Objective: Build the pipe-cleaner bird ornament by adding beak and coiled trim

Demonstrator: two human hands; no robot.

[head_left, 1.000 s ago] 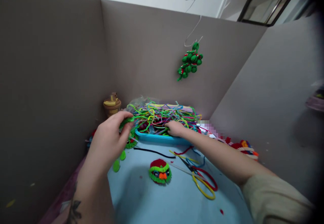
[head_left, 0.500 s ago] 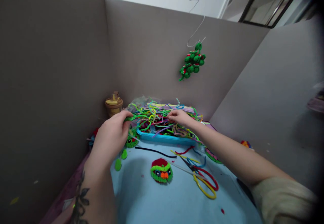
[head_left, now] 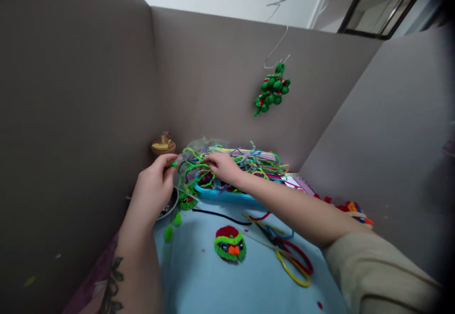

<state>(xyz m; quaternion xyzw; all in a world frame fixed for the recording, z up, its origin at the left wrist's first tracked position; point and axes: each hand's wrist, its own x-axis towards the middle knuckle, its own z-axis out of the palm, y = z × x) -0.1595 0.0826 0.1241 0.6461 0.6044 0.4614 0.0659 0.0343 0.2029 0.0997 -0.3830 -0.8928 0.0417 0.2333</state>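
A blue tray at the back of the light blue table holds a tangle of coloured pipe cleaners. My left hand pinches the end of a green pipe cleaner at the tray's left side. My right hand reaches into the tangle just to its right, fingers closed on the same green strand. A round green, red and orange pipe-cleaner figure lies on the table in front of the tray.
Scissors with red and yellow handles lie to the right of the figure, a black pipe cleaner in front of the tray. A brown lidded jar stands in the back left corner. A green beaded ornament hangs on the grey partition.
My right hand has moved left across the tangle, from the tray's front edge toward my left hand. My left hand has kept its grip on the green pipe cleaner.
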